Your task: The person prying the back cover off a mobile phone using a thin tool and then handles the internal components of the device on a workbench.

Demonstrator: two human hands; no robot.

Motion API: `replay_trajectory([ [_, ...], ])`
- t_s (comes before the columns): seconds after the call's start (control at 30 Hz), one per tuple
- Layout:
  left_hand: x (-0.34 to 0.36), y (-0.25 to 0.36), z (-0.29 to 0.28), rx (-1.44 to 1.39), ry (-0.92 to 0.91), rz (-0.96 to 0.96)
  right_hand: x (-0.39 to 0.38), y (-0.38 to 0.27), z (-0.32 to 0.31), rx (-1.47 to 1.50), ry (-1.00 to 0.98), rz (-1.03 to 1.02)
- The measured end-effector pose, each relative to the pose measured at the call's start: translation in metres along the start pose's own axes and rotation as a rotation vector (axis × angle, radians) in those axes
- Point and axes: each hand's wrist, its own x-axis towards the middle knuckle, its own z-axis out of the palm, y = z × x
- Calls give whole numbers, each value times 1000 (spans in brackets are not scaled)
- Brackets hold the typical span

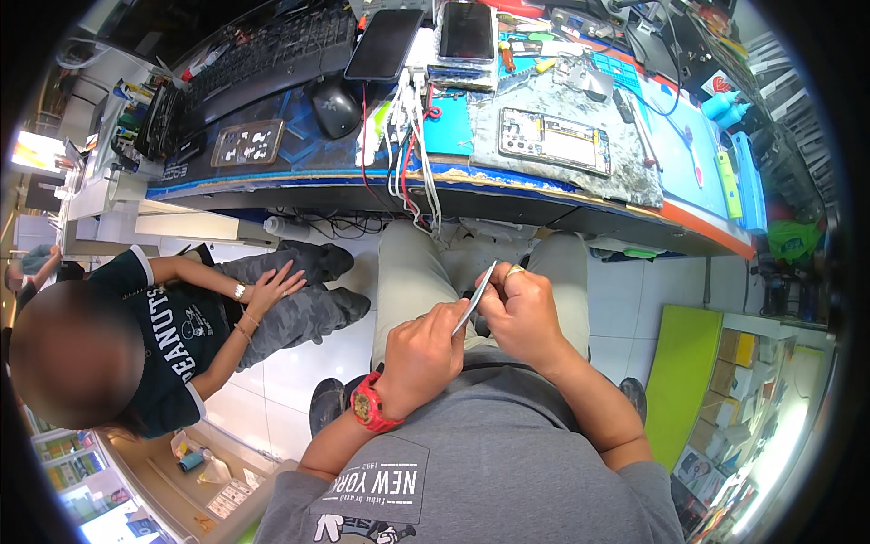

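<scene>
Above my lap I hold a thin, flat, light-edged panel (pixel 473 299), seen nearly edge-on, so its faces are mostly hidden. The fingers of my left hand (pixel 424 349), with a red watch at the wrist, are closed on its lower end. My right hand (pixel 523 319), wearing a ring, pinches the upper end between thumb and fingers. On the bench ahead lies an opened phone (pixel 555 141) with its inner parts exposed, on a worn grey mat (pixel 634 181).
A phone back cover with small parts (pixel 247 143), a mouse (pixel 334 107), a keyboard (pixel 272 63) and two dark phones (pixel 384 43) occupy the bench. White cables (pixel 417 136) hang over its edge. At my left sits another person (pixel 172 335), hands on their lap. A green-sided cabinet (pixel 681 363) stands right.
</scene>
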Motion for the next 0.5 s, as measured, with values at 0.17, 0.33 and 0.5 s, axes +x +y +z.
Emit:
replay_trajectory([
  [0.17, -7, 0, 9, 28, 59, -6, -2, 3, 7, 83, 63, 26],
  [0.33, -3, 3, -4, -229, -27, -272, -3, -2, -10, 216, -69, 47],
  [0.5, 0, 2, -7, -314, -66, -320, -2, -1, -16, 299, -161, 141],
])
